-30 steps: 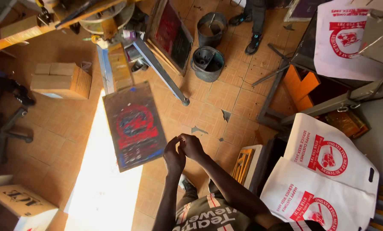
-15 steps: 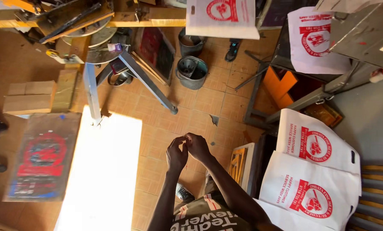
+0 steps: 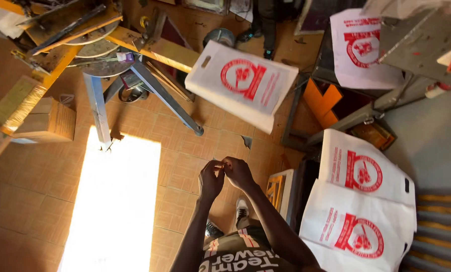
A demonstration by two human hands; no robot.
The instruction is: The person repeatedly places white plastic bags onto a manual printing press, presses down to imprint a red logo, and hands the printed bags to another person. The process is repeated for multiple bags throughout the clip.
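Tiled workshop floor (image 3: 195,146). Left hand (image 3: 211,179) and right hand (image 3: 238,173) meet fingertip to fingertip, pinching something too small to identify; white printed bag (image 3: 243,83) lies beyond the fingers, untouched.

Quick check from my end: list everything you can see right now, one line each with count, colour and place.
White fabric bags with red round prints: four, white and red; two at lower right, one on the metal stand, one at upper right.
Grey metal stand legs: two, grey, upper left on the floor.
Brown cardboard box: one, brown, left edge.
Orange tile floor: orange-brown, with a bright sun patch at lower left.
Orange folded board: one, orange, right of centre.
Left hand: one, centre, fingertips meeting the right hand.
Right hand: one, centre; anything pinched between them is too small to tell.
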